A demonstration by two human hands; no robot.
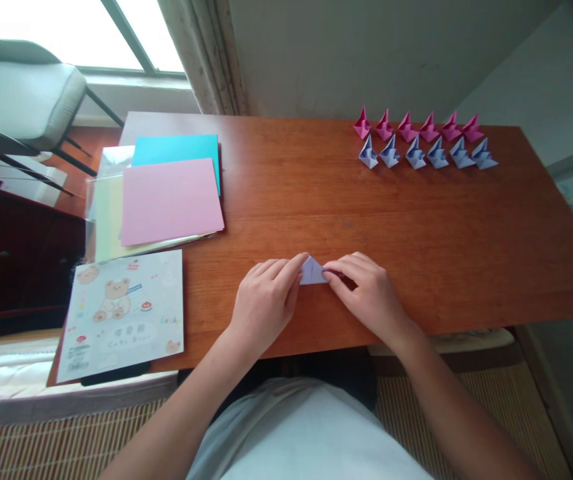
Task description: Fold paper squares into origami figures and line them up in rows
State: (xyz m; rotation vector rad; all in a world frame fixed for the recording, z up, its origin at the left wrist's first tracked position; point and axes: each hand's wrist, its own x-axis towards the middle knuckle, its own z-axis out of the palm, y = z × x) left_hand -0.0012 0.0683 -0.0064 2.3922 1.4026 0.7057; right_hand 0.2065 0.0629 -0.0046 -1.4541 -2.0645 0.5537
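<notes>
1. Left hand [266,288]: nearly closed, pinching the paper [312,273] at its left side.
2. Right hand [364,287]: thumb and forefinger closed on its right corner.
3. Paper: between both hands, near the surface's front edge.
4. Risk: uneven pressure might skew a crease; slipping might unfold it.

The one camera I see at work is worn on the person's head, just above the near long edge of the long, reddish-brown wooden table [286,193], facing forward and steeply down across it. It sits close: the pale cloth top [311,433] fills the bottom on the table's near side, with the bare left hand [266,290] and bare right hand [366,287] over the table. Its wide view takes in the smooth grey wall [316,60] beyond the table.
</notes>
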